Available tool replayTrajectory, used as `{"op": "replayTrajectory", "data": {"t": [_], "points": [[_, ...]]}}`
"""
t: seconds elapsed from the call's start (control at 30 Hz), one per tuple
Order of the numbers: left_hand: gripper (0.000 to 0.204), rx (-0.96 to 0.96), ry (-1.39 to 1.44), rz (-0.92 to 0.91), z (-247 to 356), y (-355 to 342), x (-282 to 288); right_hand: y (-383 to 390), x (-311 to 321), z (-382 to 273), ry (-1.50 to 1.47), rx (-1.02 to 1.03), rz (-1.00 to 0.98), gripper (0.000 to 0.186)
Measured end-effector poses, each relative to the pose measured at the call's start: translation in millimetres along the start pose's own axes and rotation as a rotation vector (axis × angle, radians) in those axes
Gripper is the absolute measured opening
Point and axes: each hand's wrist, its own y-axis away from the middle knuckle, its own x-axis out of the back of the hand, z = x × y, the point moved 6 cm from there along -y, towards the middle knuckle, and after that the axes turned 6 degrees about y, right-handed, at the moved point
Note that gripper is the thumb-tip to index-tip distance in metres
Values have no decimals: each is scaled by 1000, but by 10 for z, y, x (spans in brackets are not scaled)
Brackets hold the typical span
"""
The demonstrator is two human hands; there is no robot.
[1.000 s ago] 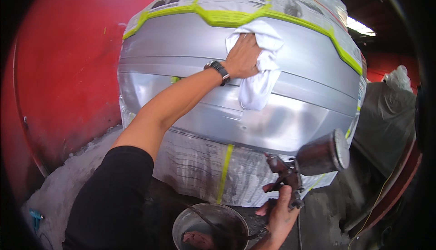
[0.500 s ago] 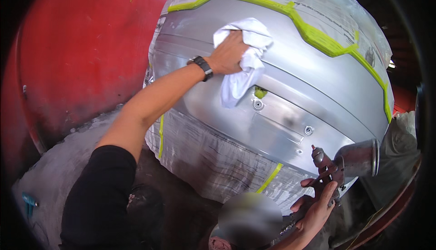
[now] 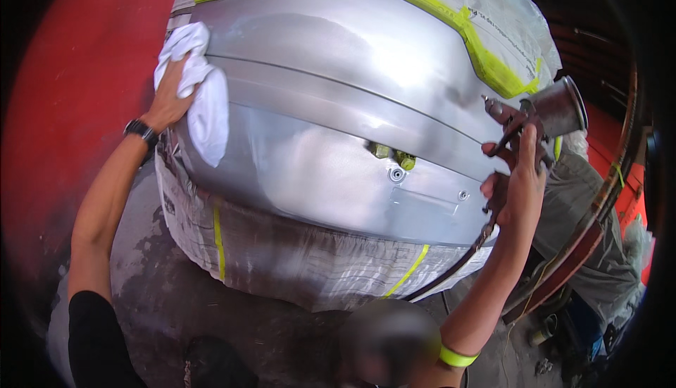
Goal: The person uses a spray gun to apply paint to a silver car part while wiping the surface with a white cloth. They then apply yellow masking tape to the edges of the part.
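Observation:
A silver car body panel [image 3: 303, 155], most likely a tailgate, fills the middle. At its left edge my left hand [image 3: 171, 99] grips a bunched white cloth [image 3: 210, 117], which lies against the metal with one end hanging down. My right hand [image 3: 520, 184] is wrapped round the handle of a spray gun [image 3: 520, 122] with a metal cup, held up in front of the panel's right side. From the handle a dark air hose [image 3: 451, 273] runs down to the left. Green tape [image 3: 405, 159] fills small openings in the panel.
Newspaper masking [image 3: 310, 265] edged with yellow-green tape [image 3: 486, 57] covers the areas above and below the panel. A red wall [image 3: 84, 85] stands close on the left. A grey cover [image 3: 584, 226] and a curved brown rail [image 3: 563, 268] are at the right.
My left hand has moved the cloth left to the panel's edge. My right hand has raised the spray gun higher. The view has shifted, showing the panel farther left.

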Motion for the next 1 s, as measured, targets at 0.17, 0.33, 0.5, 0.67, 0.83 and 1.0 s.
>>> {"op": "replayTrajectory", "data": {"t": [0.17,0.33,0.5,0.67,0.83,1.0], "points": [[73,-32,85,112,136,8,-15,-389,-164,-339,125,12,97,56],[76,-150,98,245,182,93,10,-401,-645,-568,99,64,-33,56],[86,-93,229,224,436,47,38,-371,-1246,-728,41,64,-167,55],[90,-103,271,210,374,-2,102,-230,-1842,-1015,6,132,-268,56],[89,-60,318,195,401,-1,130,-169,-2246,-1203,42,160,-300,58],[88,-30,363,167,487,-46,182,-72,-2439,-1298,133,170,-344,58]]}}
